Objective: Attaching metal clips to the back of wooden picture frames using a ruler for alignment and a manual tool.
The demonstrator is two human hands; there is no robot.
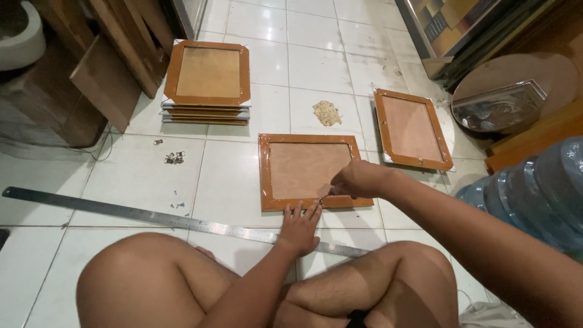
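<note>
An orange-brown picture frame (306, 171) lies face down on the white tiled floor in front of my crossed legs, its brown backing board showing. My left hand (299, 228) rests flat on the floor, its fingertips touching the frame's near edge. My right hand (355, 180) is closed at the frame's near right part, pinching something small against the lower rail; what it grips is too small to tell.
A second frame (413, 129) lies face down to the right. A stack of frames (207, 82) sits at the back left. A long steel ruler (152, 217) crosses the floor. Small metal clips (173, 158), a crumpled wad (327, 113), a water jug (534, 194), wood boards (106, 61).
</note>
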